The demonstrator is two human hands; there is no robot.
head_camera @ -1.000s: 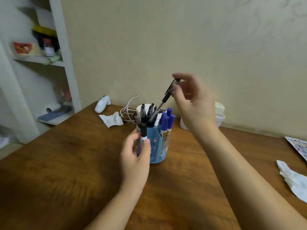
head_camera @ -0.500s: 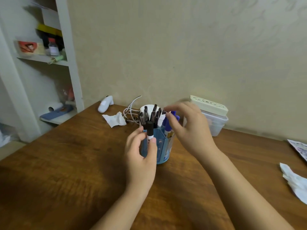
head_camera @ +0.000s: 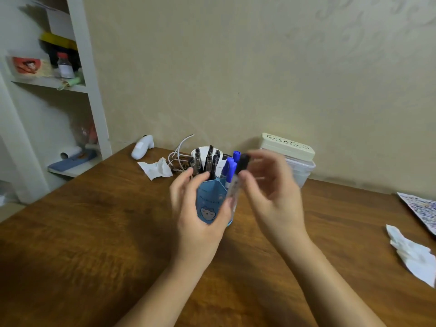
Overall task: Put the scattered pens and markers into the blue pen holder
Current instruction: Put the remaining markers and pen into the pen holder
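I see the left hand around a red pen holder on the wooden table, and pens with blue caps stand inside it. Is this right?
Not quite: the pen holder is blue, not red, as the head view shows. The rest holds: the left hand is around it on the wooden table, and blue-capped pens stand inside it.

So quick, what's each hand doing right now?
Left hand: wrapped around the blue pen holder.
Right hand: pinching a black-capped marker that stands at the holder's right side; motion blur hides the exact grip.
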